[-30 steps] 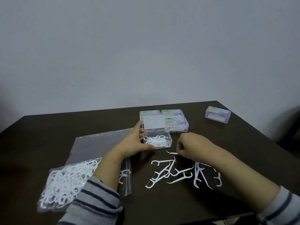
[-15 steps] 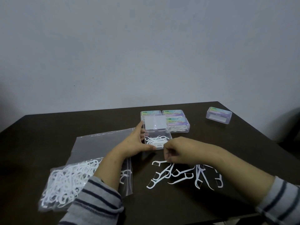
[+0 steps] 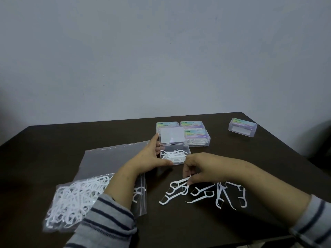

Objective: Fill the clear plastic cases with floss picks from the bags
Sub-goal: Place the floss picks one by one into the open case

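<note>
A bag of white floss picks (image 3: 77, 199) is seen lying nearest on the dark bench (image 3: 250, 158), at the left, partly covered by the left forearm in a striped sleeve (image 3: 105, 222). To its right, loose floss picks (image 3: 202, 192) are scattered on the bench. One floss pick (image 3: 179, 182) at the near left of that scatter is pinched by its handle between the curled fingers (image 3: 194, 179) of the right hand (image 3: 202, 165). Just beyond, an open clear case (image 3: 174, 155) with a few picks inside is held at its left side by the left hand (image 3: 152, 158), thumb along the near edge and fingers round the raised lid (image 3: 172, 135). Behind the lid, three closed, filled cases (image 3: 195, 133) are grouped together. One further closed case (image 3: 242, 127) is set apart at the far right.
</note>
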